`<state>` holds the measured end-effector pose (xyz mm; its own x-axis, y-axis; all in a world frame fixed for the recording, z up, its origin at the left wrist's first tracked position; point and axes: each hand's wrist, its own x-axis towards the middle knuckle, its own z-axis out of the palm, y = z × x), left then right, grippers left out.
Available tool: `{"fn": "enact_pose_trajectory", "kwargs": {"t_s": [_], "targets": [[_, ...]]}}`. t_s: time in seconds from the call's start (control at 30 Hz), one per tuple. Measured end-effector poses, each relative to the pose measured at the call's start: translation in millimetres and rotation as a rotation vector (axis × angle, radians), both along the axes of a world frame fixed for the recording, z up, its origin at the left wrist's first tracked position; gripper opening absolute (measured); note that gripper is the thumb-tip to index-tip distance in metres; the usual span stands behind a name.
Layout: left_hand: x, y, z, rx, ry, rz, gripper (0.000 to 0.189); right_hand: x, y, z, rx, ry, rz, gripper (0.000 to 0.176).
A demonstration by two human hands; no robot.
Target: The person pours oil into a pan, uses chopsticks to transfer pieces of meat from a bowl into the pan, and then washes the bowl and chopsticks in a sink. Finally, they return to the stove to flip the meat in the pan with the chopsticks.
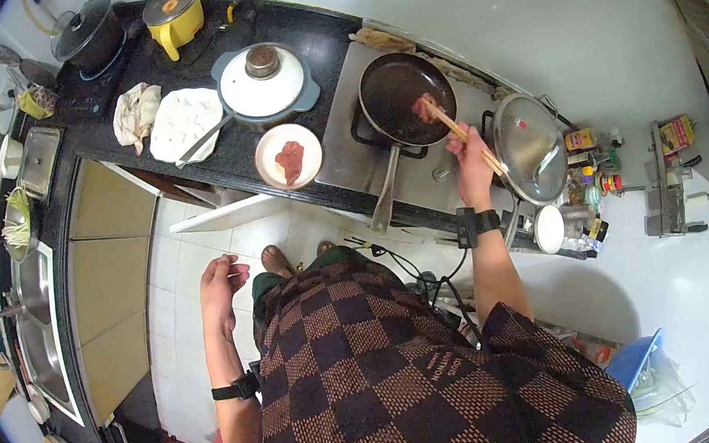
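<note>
My right hand [471, 158] is closed around a pair of wooden chopsticks [454, 126] at the right of the stove. Their tips meet a piece of raw red meat [426, 108] at the right side of the dark frying pan [396, 98], whose metal handle points toward me. More raw meat [290, 159] lies in a white bowl [268, 176] on the counter, left of the pan. Over the floor in front of the counter hangs my left hand [224, 282], holding nothing, its fingers loosely bent and apart.
A lidded wok [530, 149] stands right of the pan, near my right forearm. Left of the stove are a lidded pot [267, 97], a white plate [184, 123] with a knife [209, 139] across it, and a cloth [139, 114]. A cabinet door [230, 215] stands ajar below.
</note>
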<state>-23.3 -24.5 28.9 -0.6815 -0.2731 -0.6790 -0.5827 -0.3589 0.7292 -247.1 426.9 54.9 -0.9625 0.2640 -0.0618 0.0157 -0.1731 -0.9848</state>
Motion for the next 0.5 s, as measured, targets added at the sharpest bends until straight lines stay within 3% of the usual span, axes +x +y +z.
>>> {"fn": "enact_pose_trajectory", "kwargs": {"t_s": [0.07,0.1,0.17,0.2,0.27,0.3,0.37,0.5], "targets": [[4,2,-3,0.004,-0.001,0.024,0.03,-8,3,-12,0.335,0.003,0.021,0.042],[6,4,-5,0.002,0.0,0.027,0.03,-10,-1,-18,0.333,0.006,0.025,0.042],[21,9,-3,0.005,-0.002,0.037,0.03,-2,-11,-30,0.686,0.113,0.151,0.039],[24,10,-2,0.002,0.001,0.037,0.03,-4,-17,-36,0.683,0.116,0.15,0.039],[25,14,-1,-0.015,-0.013,0.039,0.03,-6,-29,-42,1.035,0.251,0.202,0.038],[26,15,-1,-0.016,-0.009,0.037,0.03,-5,-29,-38,1.035,0.253,0.199,0.038],[26,20,1,-0.023,-0.004,0.06,0.031,-1,-24,-27,0.688,-0.04,0.138,0.036],[13,28,1,-0.018,-0.002,0.063,0.031,-16,-16,-30,0.744,0.029,0.076,0.033]]}}
